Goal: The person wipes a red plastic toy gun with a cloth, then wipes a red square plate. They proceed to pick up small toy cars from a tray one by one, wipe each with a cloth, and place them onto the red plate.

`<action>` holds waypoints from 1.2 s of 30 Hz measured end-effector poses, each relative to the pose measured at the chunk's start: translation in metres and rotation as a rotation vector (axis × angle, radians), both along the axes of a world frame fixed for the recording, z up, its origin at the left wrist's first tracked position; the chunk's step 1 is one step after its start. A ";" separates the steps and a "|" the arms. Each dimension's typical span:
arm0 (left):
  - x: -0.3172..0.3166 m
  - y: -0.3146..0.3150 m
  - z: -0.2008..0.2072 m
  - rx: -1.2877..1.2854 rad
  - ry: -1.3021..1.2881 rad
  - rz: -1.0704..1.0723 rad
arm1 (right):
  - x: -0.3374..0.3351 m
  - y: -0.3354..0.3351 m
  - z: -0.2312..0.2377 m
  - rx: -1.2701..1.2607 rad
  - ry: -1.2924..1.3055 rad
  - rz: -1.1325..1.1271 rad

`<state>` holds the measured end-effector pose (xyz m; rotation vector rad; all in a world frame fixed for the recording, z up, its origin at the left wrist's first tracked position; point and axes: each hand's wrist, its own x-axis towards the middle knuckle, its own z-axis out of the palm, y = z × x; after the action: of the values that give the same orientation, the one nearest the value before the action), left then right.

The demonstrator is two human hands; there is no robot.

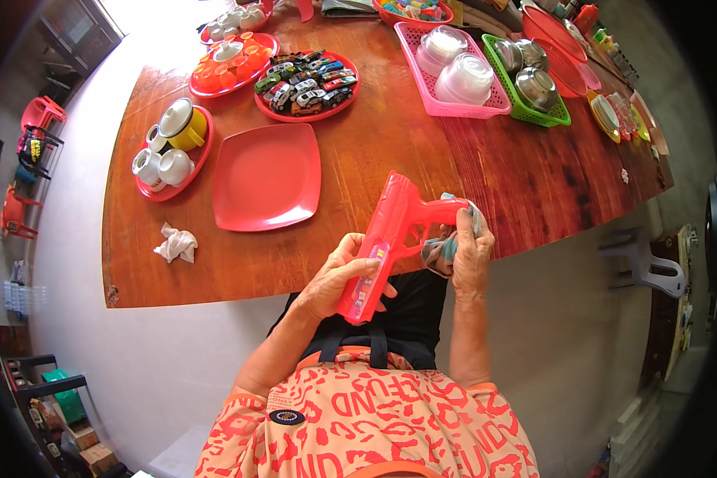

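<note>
A red plastic toy gun (396,213) is held in front of me, over the table's near edge. My left hand (336,279) is closed around its barrel, thumb on top, beside a colourful sticker. At the grip end my right hand (472,245) is closed on a patterned cloth (440,253) that is bunched around the handle. Part of the cloth hangs below the grip, and some of the right fingers are hidden behind it. Left of the gun, a square red plate (268,177) lies flat with nothing on it.
The wooden table (390,135) carries a red tray of toy cars (307,84), a tray with white cups and a yellow pot (185,127), a pink basket of clear bowls (454,107) and a green basket of metal bowls (546,119). A crumpled tissue (176,243) lies near the left edge.
</note>
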<state>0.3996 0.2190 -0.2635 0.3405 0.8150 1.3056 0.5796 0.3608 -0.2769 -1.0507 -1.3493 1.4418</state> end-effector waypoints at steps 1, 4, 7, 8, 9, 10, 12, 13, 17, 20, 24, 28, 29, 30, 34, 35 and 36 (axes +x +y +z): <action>0.004 -0.001 -0.001 -0.012 -0.067 0.015 | -0.001 -0.001 -0.001 0.041 -0.063 -0.047; 0.014 -0.003 -0.001 -0.041 -0.052 0.049 | -0.011 -0.001 0.001 0.496 -0.352 -0.337; 0.018 -0.006 -0.006 -0.059 0.063 0.078 | -0.009 -0.016 0.034 0.417 -0.237 -0.308; 0.019 -0.007 -0.006 -0.055 0.087 0.069 | -0.010 -0.016 0.040 0.602 -0.353 -0.227; 0.021 -0.007 -0.006 -0.047 0.114 0.062 | -0.012 -0.014 0.046 0.796 -0.445 -0.155; 0.022 -0.008 -0.006 -0.039 0.141 0.056 | -0.019 -0.014 0.050 1.053 -0.622 -0.059; 0.025 -0.009 0.001 -0.025 0.143 0.081 | -0.035 -0.026 0.049 0.968 -0.598 0.093; 0.026 -0.009 0.003 -0.017 0.143 0.096 | -0.038 -0.026 0.046 1.006 -0.634 0.094; 0.022 -0.015 -0.001 0.017 0.204 0.097 | -0.039 -0.019 0.038 0.926 -0.726 0.106; 0.023 -0.015 -0.002 0.055 0.236 0.078 | -0.036 -0.007 0.032 0.873 -0.701 0.124; 0.025 -0.014 -0.003 0.073 0.232 0.057 | -0.030 0.008 0.037 0.695 -0.677 0.194; 0.024 -0.013 0.002 0.072 0.218 0.058 | -0.027 0.003 0.043 0.775 -0.555 0.235; 0.023 -0.013 0.001 0.074 0.218 0.066 | -0.026 -0.002 0.042 0.816 -0.581 0.228; 0.024 -0.011 -0.002 0.077 0.217 0.074 | -0.027 -0.008 0.041 0.853 -0.581 0.195; 0.023 -0.003 0.000 0.058 0.164 0.172 | -0.038 -0.037 0.019 0.943 -0.495 0.155; 0.022 -0.002 -0.002 0.043 0.180 0.184 | -0.038 -0.044 0.018 0.966 -0.501 0.170; 0.021 -0.002 -0.002 0.056 0.175 0.179 | -0.038 -0.050 0.017 0.989 -0.504 0.185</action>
<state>0.4206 0.2170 -0.2655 0.4393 0.9751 1.4830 0.5418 0.3105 -0.2597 -0.6189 -2.2198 0.4413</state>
